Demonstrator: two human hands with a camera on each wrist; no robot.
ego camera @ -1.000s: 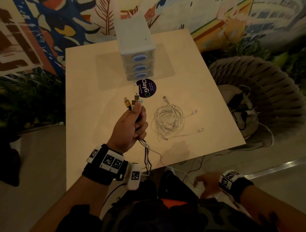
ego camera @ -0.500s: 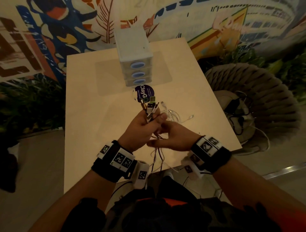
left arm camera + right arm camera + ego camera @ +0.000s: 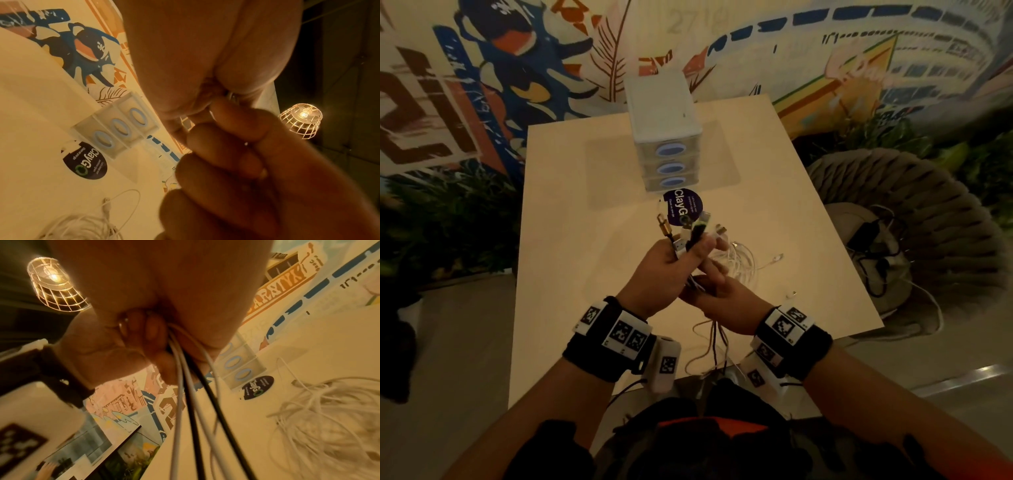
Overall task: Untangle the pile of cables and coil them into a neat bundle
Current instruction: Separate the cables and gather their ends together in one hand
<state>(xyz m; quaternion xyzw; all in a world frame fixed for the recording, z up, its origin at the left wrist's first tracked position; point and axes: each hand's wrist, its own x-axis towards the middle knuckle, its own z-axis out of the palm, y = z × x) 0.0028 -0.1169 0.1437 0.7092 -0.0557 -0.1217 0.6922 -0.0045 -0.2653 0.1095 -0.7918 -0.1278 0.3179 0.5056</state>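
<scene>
My left hand (image 3: 671, 270) grips a bunch of cables just below their plugs (image 3: 690, 229), which stick up above the fist over the table. Right below it, my right hand (image 3: 717, 291) is curled around the same cables (image 3: 189, 394), black and white strands that hang down past the table's front edge (image 3: 714, 346). A coiled white cable bundle (image 3: 743, 262) lies on the table behind my hands; it also shows in the wrist views (image 3: 82, 227) (image 3: 320, 415).
A white three-drawer box (image 3: 664, 123) stands at the back of the pale table (image 3: 571, 260), with a dark round sticker (image 3: 681, 209) in front of it. A woven chair (image 3: 914, 219) holding dark cables stands to the right. A caged lamp (image 3: 302, 120) hangs overhead.
My right hand came up from below the table edge and took hold of the cables under my left hand. My left hand shifted right, nearer the white coil.
</scene>
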